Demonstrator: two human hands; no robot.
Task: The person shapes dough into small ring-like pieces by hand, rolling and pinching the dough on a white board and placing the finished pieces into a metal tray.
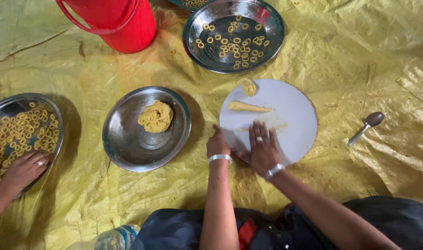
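Note:
My right hand (262, 147) lies flat, palm down, on a round white board (295, 115), pressing a thin strip of yellow dough (262, 127) under its fingers. My left hand (217, 142) rests at the board's left edge with fingers curled, holding nothing I can see. A tapered roll of dough (248, 107) and a small lump (249, 86) lie farther up the board. A steel plate (128, 143) to the left holds a larger dough lump (155, 116).
A steel plate (271, 46) with several small dough rings sits beyond the board. Another person's hand (26, 169) touches a ring-filled plate (58, 120) at far left. A red bucket (123, 23), a spoon (366, 127) and a bottle (114, 237) lie on the yellow sheet.

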